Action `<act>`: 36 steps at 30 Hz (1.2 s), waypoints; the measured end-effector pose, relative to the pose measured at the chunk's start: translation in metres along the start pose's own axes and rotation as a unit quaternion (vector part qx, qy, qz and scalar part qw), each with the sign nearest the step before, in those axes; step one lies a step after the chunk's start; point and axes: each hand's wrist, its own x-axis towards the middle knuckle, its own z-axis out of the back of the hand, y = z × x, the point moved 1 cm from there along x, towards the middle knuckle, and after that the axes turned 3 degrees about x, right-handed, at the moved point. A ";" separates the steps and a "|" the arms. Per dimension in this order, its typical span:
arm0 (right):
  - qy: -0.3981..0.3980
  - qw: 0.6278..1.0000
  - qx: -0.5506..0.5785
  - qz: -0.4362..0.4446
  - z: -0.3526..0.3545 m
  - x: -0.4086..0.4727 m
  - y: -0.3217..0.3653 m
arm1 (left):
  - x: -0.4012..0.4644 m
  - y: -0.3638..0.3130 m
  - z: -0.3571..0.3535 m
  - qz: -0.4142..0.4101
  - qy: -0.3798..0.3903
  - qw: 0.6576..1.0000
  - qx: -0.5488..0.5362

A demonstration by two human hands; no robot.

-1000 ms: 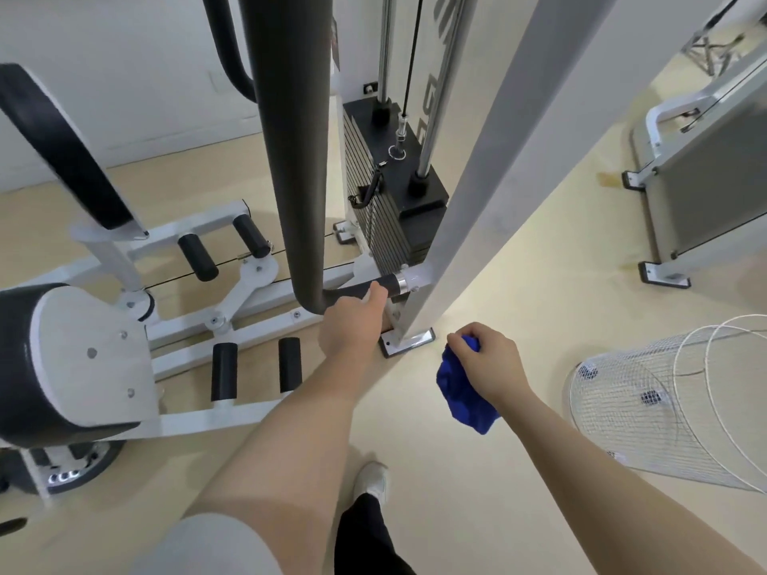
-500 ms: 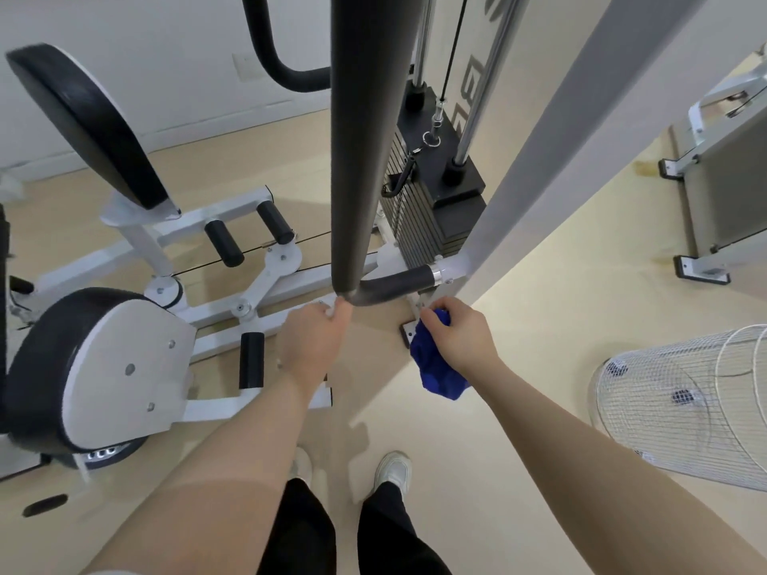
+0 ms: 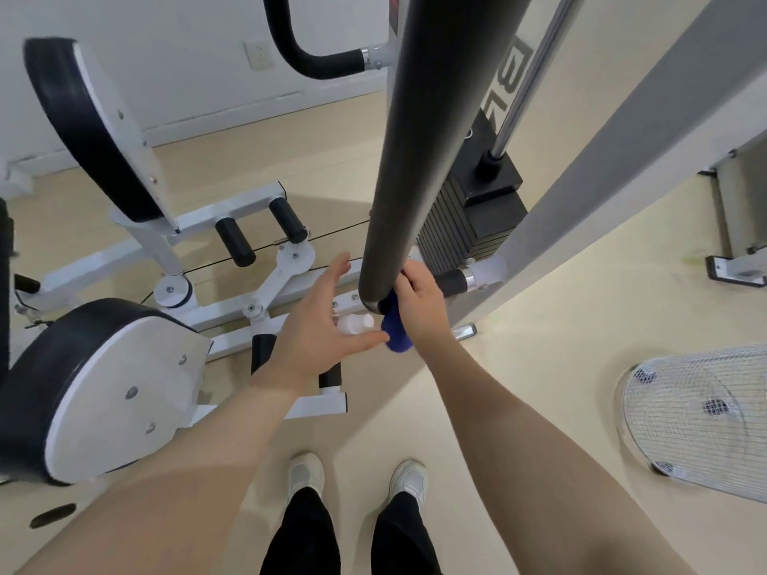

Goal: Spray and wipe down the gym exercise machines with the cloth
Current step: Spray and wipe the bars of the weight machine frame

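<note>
A thick black padded bar (image 3: 411, 159) of the white weight machine runs down the middle of the head view and bends at its foot. There my right hand (image 3: 421, 298) grips the blue cloth (image 3: 395, 332) and presses it against the bar's lower bend. Just left of the bar is my left hand (image 3: 317, 325), its upper fingers stretched out. A small white spray bottle (image 3: 355, 323) sits between its thumb and palm. The far side of the bar's bend is hidden by my right hand.
The black weight stack (image 3: 469, 217) and a sloping white frame post (image 3: 614, 168) stand right behind the bar. A padded seat (image 3: 95, 392) and backrest (image 3: 87, 126) lie left. A white wire fan cage (image 3: 701, 417) lies on the floor at right. My shoes (image 3: 357, 477) show below.
My right hand has risen from beside the frame post and brought the cloth onto the bar's lower bend. My left hand let go of the bend and drew back to the left.
</note>
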 end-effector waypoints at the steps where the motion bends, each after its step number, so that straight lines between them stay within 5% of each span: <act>1: 0.001 1.000 -0.020 0.010 0.000 0.002 -0.006 | 0.004 -0.002 0.000 -0.007 0.001 1.000 0.013; 11: 0.072 0.961 -0.261 0.062 0.016 0.017 -0.018 | 0.016 -0.017 0.008 -0.003 -0.010 0.998 0.066; 15: -0.027 0.911 -0.412 0.027 0.047 0.031 -0.025 | 0.013 -0.020 0.006 -0.026 -0.002 0.995 0.100; 19: -0.113 0.918 -0.380 -0.027 0.024 0.028 -0.018 | 0.014 -0.018 0.005 -0.030 -0.004 0.993 0.112; 22: -0.029 0.933 -0.359 0.021 -0.002 0.010 -0.014 | 0.014 -0.017 0.007 -0.030 0.009 0.993 0.112; 25: 0.018 0.865 -0.495 0.078 0.021 0.011 -0.016 | 0.016 -0.019 0.008 -0.029 0.021 0.990 0.134; 28: -0.041 0.815 -0.577 0.039 0.061 0.023 -0.019 | 0.017 -0.023 0.013 -0.032 0.030 0.986 0.159; 31: -0.058 0.873 -0.483 -0.034 0.049 0.019 -0.015 | 0.017 -0.024 0.016 -0.043 0.029 0.980 0.193; 33: 0.010 0.908 -0.419 -0.024 0.022 0.008 -0.015 | 0.018 -0.026 0.014 -0.041 0.035 0.978 0.199; 36: 0.115 0.861 -0.494 0.031 0.022 -0.002 -0.019 | 0.017 -0.028 0.012 -0.037 0.031 0.978 0.201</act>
